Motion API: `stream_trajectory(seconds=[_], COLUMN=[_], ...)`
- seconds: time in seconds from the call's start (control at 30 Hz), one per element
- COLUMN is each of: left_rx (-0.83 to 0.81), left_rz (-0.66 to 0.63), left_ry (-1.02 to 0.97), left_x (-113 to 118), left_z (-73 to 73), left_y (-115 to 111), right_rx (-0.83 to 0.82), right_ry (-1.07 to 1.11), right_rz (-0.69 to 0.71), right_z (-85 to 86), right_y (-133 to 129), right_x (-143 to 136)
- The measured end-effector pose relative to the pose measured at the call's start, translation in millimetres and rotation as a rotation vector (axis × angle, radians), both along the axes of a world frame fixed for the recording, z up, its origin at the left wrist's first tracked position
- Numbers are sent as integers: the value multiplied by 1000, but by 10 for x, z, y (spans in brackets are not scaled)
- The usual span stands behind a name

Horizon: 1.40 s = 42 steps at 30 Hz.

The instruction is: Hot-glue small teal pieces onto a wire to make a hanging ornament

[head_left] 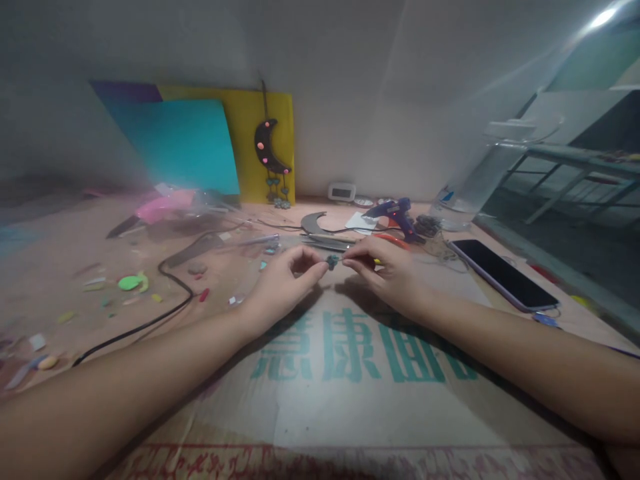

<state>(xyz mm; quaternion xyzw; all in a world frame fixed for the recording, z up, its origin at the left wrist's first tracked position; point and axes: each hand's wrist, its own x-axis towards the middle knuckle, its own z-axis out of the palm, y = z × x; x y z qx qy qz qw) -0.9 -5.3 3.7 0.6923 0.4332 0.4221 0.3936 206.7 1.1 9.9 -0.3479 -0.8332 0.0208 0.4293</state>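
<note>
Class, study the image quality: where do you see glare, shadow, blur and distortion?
Head view: white light glaring at upper right; shadows under the bare left hand and bare right hand; blurred long pink object at left; tall clear plastic bottle seemingly slanted by lens distortion.

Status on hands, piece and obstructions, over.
Left hand pinching small grey-blue piece. Right hand close beside it, hold unclear. Blue glue gun beyond the hands, not between them.

Phone near clear bottle; white device

A grey wall stands behind, a bright light upper right.
</note>
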Motion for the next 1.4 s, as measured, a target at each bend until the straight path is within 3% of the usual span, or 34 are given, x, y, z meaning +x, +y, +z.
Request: stream_trajectory(seconds=[0.23, 0.53, 0.83, 1.1, 1.4], left_rx=[-11, -50, -43, -73, 3], left_rz=[0, -12, -52, -44, 25], left_ry=[-7, -45, -103, -74, 121], left_x=[10, 23, 6, 34, 18], left_z=[2, 55, 15, 16, 75], left_y=[-1, -26, -4, -3, -39], right_rx=[-33, -242, -381, -330, -103], right_ry=[-21, 92, 109, 54, 28], right_rz=[-17, 20, -79, -65, -29], right_z=[-25, -97, 13, 6, -28], right_y=[-40, -32, -64, -85, -55], right_x=[-10, -33, -76, -94, -49])
